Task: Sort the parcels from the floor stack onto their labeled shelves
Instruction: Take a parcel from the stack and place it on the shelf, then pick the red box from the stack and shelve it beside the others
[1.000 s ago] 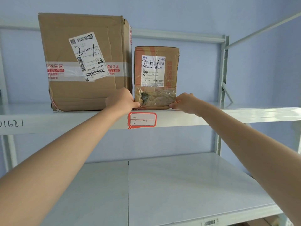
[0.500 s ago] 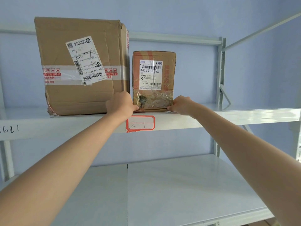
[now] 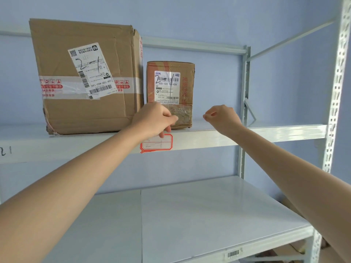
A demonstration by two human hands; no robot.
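A small cardboard parcel [image 3: 171,86] marked "2-1" stands upright on the upper shelf [image 3: 256,136], right beside a large cardboard parcel [image 3: 57,50] with the same mark. A red-framed shelf label [image 3: 156,144] reading "2-1" sticks to the shelf's front edge below the small parcel. My left hand [image 3: 153,120] hovers in front of the small parcel's lower left corner, fingers loosely curled, gripping nothing. My right hand [image 3: 221,116] hangs to the right of the parcel, apart from it, fingers loosely curled and empty.
The upper shelf is bare to the right of the small parcel up to the grey upright post [image 3: 245,111]. A wide white lower shelf [image 3: 209,215] lies below my arms. A perforated post [image 3: 336,92] rises at the far right.
Both hands have let go of the small parcel's lower corners. The right hand has moved off to the right, and the left has drawn back. The parcel stays on the shelf.
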